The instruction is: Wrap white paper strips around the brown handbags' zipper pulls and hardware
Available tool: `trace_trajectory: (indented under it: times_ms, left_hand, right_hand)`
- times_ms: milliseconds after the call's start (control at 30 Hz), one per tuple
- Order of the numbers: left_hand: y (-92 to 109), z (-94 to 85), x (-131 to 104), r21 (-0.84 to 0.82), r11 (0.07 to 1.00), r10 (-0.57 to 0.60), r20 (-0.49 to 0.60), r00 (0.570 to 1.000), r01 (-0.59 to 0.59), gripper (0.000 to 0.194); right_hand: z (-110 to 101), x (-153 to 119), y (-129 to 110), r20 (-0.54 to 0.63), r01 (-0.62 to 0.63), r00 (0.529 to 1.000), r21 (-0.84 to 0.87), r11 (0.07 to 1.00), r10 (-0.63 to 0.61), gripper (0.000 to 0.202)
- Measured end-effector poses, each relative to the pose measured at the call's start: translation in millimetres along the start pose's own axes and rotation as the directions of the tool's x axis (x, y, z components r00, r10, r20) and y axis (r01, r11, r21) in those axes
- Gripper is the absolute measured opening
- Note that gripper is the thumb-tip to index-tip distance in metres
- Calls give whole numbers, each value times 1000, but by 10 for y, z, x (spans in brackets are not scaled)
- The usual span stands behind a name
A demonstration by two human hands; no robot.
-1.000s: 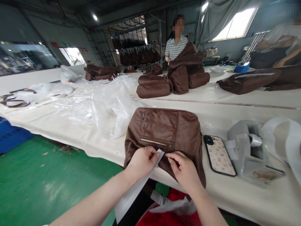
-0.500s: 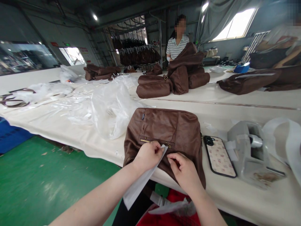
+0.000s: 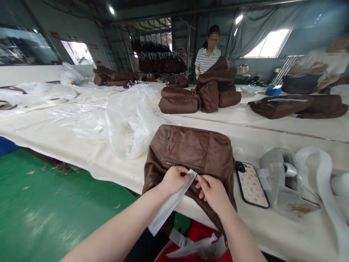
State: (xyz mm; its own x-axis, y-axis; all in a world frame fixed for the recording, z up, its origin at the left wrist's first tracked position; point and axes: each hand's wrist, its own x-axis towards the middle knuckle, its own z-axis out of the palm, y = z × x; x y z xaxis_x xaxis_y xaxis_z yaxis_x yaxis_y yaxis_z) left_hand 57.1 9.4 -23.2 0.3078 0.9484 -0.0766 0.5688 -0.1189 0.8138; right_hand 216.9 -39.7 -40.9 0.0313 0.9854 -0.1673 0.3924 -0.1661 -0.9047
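A brown leather bag (image 3: 191,145) lies on the table before me, with a short brass zipper (image 3: 170,163) across its front and a small dark label near the top. My left hand (image 3: 176,179) is closed in a pinch on a long white strip (image 3: 170,207), thin like paper or foam, which hangs down past the table edge. My right hand (image 3: 209,189) is closed too, thumb and finger pinching the strip's upper end beside the zipper pull. Both hands are over the lower front of the bag, and the fingers partly hide the zipper's right end.
Right of the bag lie a patterned phone (image 3: 252,183), a clear tape dispenser (image 3: 283,182) and a curled white strip roll (image 3: 321,171). Crumpled clear plastic bags (image 3: 128,123) are at left. Brown bags (image 3: 201,92) are piled across the table, with a person (image 3: 208,56) behind them.
My right hand has moved up and left, its fingers closing at the strip's upper end. The left hand still pinches the strip. The view has shifted slightly.
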Motion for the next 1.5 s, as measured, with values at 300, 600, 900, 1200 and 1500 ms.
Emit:
trace_trajectory:
  times_ms: [300, 600, 900, 1200, 1500]
  left_hand:
    - [-37, 191, -139, 198, 977, 136, -268, 954, -84, 19]
    - [-88, 336, -274, 492, 833, 398, -220, 891, -251, 14]
    - [127, 248, -296, 573, 780, 350, -64, 935, -252, 20]
    - [127, -111, -94, 177, 983, 33, 41, 999, -40, 34]
    - [170, 45, -104, -98, 989, -84, 215, 973, 107, 24]
  right_hand:
    - [145, 89, -88, -115, -5, 993, -74, 997, -4, 26]
    - [146, 171, -18, -110, 101, 989, 18, 995, -98, 19]
    - [93, 132, -15, -69, 127, 991, 132, 983, -118, 25]
    - [99, 146, 75, -86, 160, 985, 148, 976, -148, 32]
    - [87, 131, 48, -59, 166, 985, 122, 978, -160, 31]
